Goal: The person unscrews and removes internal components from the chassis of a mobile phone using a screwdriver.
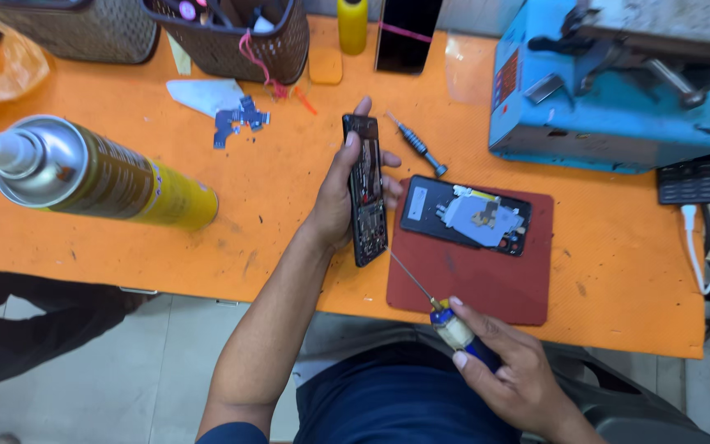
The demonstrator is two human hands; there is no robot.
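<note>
Gripping the opened phone frame (366, 191) edgewise just left of the red mat (486, 279), the left hand (343, 193) tilts its exposed inside up, apparently for access. Below the mat's near edge, the right hand (507, 370) is closed around a thin screwdriver (433, 298), whose tip touches the frame's lower end. A dismantled phone back (466, 215) lies on the mat.
</note>
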